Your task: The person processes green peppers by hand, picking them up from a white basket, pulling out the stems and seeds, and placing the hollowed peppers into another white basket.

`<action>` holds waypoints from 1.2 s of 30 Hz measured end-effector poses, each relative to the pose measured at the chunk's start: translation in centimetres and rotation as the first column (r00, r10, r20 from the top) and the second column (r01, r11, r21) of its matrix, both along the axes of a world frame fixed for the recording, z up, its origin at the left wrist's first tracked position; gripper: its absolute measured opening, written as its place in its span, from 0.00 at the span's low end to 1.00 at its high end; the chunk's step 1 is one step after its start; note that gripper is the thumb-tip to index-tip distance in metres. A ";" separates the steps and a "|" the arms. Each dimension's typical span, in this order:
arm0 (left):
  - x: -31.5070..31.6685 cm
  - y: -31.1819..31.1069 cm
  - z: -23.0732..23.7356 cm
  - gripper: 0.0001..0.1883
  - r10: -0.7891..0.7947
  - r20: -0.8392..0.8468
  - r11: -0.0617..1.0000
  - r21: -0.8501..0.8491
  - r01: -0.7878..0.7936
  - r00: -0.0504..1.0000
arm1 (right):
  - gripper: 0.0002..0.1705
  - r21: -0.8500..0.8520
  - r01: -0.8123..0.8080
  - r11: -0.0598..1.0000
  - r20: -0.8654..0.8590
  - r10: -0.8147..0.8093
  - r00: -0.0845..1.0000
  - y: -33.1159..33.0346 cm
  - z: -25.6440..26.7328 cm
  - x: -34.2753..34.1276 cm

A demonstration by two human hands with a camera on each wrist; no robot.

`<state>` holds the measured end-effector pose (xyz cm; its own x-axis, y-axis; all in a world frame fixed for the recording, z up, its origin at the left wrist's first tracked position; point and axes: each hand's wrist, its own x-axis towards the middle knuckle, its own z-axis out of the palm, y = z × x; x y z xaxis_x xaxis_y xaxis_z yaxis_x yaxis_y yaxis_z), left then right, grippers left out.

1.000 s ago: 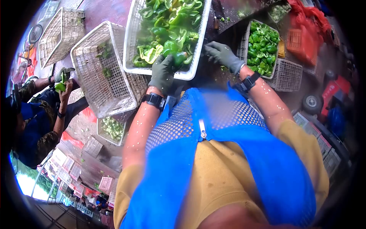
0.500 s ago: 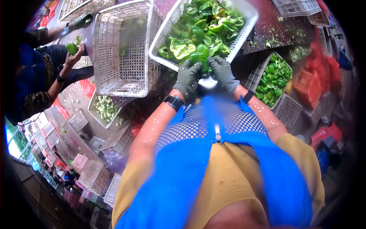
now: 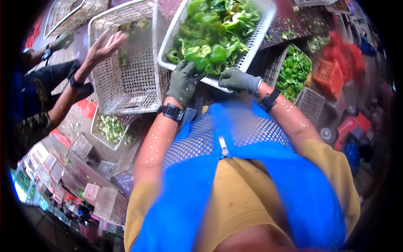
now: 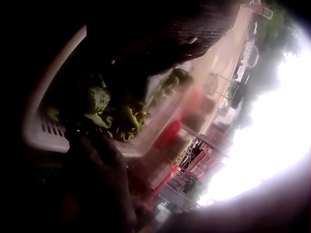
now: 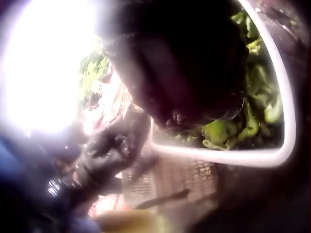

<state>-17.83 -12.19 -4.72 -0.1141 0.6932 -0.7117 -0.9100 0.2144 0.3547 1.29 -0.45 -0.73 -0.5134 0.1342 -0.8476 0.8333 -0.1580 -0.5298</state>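
Observation:
A white crate full of green bell peppers, several cut open, stands in front of me. My gloved left hand is at its near edge, fingers and thumb spread about the lower side of a green bell pepper. Over the near rim, my gloved right hand has its fingers curled in; nothing shows sticking out of it. Another rounded bell pepper lies among the pieces just beyond the hands. In the left wrist view, a pale green pepper piece shows beyond the darkened hand.
On the left stands a large, dirty white crate with scraps in it, and another person's bare hand reaches over it. A crate of pale scraps is below. To the right are a crate of green peppers and an orange basket.
Both hands met at a bell pepper half a second ago and are now apart. The right hand has curled and moved right. The other person's hand has risen, open, over the empty-handed crate side.

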 end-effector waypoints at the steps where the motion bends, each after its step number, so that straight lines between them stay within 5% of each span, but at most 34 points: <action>1: 0.4 0.4 0.5 0.14 -0.001 0.003 1.000 0.018 0.001 1.000 | 0.22 0.052 -0.008 0.999 -0.054 0.011 0.999 -1.3 -0.6 0.6; 2: 0.6 0.4 -0.2 0.14 -0.038 -0.010 0.999 0.002 0.038 0.999 | 0.25 0.276 -0.136 0.951 -0.201 0.195 0.960 -2.5 -3.5 1.9; 4: 1.8 1.1 -0.9 0.18 -0.085 -0.013 0.994 -0.065 0.084 0.996 | 0.28 0.450 -0.334 0.828 -0.026 0.386 0.922 -3.9 -2.9 3.0; 6: 3.2 1.8 -2.1 0.18 -0.169 -0.100 0.976 -0.157 0.152 0.980 | 0.27 0.497 -0.256 0.829 -0.006 0.299 0.954 -5.5 -5.6 5.8; 8: 4.0 2.4 -3.0 0.18 -0.334 -0.128 0.923 -0.242 0.297 0.934 | 0.25 0.373 0.052 0.927 -0.031 -0.043 0.999 -6.6 -6.1 8.2; 9: 4.9 2.7 -3.5 0.17 -0.436 -0.184 0.890 -0.235 0.392 0.881 | 0.25 0.385 0.089 0.919 -0.023 -0.086 0.996 -6.7 -5.9 9.4; 10: 5.6 3.0 -3.6 0.18 -0.549 -0.224 0.835 -0.182 0.519 0.805 | 0.20 0.133 0.494 0.859 -0.044 -0.493 0.869 -6.8 -4.7 10.0; 11: 6.8 3.5 -2.5 0.19 -0.618 -0.232 0.786 -0.138 0.603 0.752 | 0.16 -0.120 0.801 0.586 0.033 -0.804 0.593 -6.9 -3.7 10.5; 14: 11.5 4.5 -2.2 0.22 -0.764 -0.236 0.617 0.007 0.787 0.601 | 0.12 -0.276 0.870 0.409 -0.012 -0.906 0.422 -7.2 -1.4 12.3; 16: 14.3 4.9 -3.3 0.23 -0.825 -0.274 0.507 0.025 0.861 0.494 | 0.11 -0.264 0.894 0.363 -0.024 -0.929 0.370 -8.4 -2.9 13.8; 18: 16.2 5.4 -3.5 0.25 -0.861 -0.288 0.434 0.016 0.901 0.419 | 0.10 -0.204 0.964 0.173 -0.076 -0.984 0.160 -9.2 -3.1 15.9; 19: 16.9 5.9 -3.4 0.27 -0.869 -0.249 0.447 -0.030 0.894 0.427 | 0.08 -0.299 0.953 0.039 0.004 -0.999 0.042 -9.3 -3.6 18.2; 20: 17.6 6.6 -2.5 0.29 -0.874 -0.212 0.462 -0.077 0.884 0.438 | 0.08 -0.299 0.954 0.029 -0.001 -1.000 0.030 -9.2 -4.1 20.3; 22: 17.7 7.3 -1.6 0.30 -0.845 -0.158 0.531 -0.121 0.839 0.512 | 0.08 -0.168 0.966 -0.195 -0.065 -0.976 -0.208 -8.3 -5.3 24.2; 24: 16.4 7.7 -2.0 0.28 -0.856 -0.067 0.517 -0.142 0.844 0.512 | 0.11 -0.003 0.956 -0.292 -0.054 -0.955 -0.292 -6.4 -6.4 28.6; 26: 15.3 7.6 0.0 0.25 -0.851 -0.156 0.525 -0.257 0.811 0.502 | 0.11 0.117 0.928 -0.353 -0.130 -0.932 -0.338 -4.9 -9.4 33.7; 30: 11.5 5.7 -1.8 0.25 -0.836 -0.214 0.549 -0.301 0.780 0.505 | 0.14 0.046 0.800 -0.598 -0.131 -0.798 -0.588 -2.1 -11.0 41.3; 32: 10.2 4.8 -1.7 0.25 -0.835 -0.222 0.550 -0.349 0.759 0.503 | 0.17 0.130 0.778 -0.615 -0.097 -0.789 -0.607 -2.6 -11.8 43.3; 34: 8.9 3.8 -1.8 0.25 -0.827 -0.240 0.562 -0.367 0.741 0.508 | 0.19 0.251 0.870 -0.424 -0.046 -0.903 -0.427 -4.4 -13.7 43.9; 36: 8.0 2.7 -2.5 0.24 -0.812 -0.250 0.584 -0.369 0.723 0.528 | 0.17 0.235 0.900 -0.368 -0.001 -0.926 -0.378 -4.9 -13.0 39.6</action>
<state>-9.87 -9.45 -7.25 0.1236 0.4871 -0.8646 -0.1674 0.8690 0.4656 40.92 -5.34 -13.75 0.4993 0.3511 -0.7921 -0.3420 -0.7601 -0.5525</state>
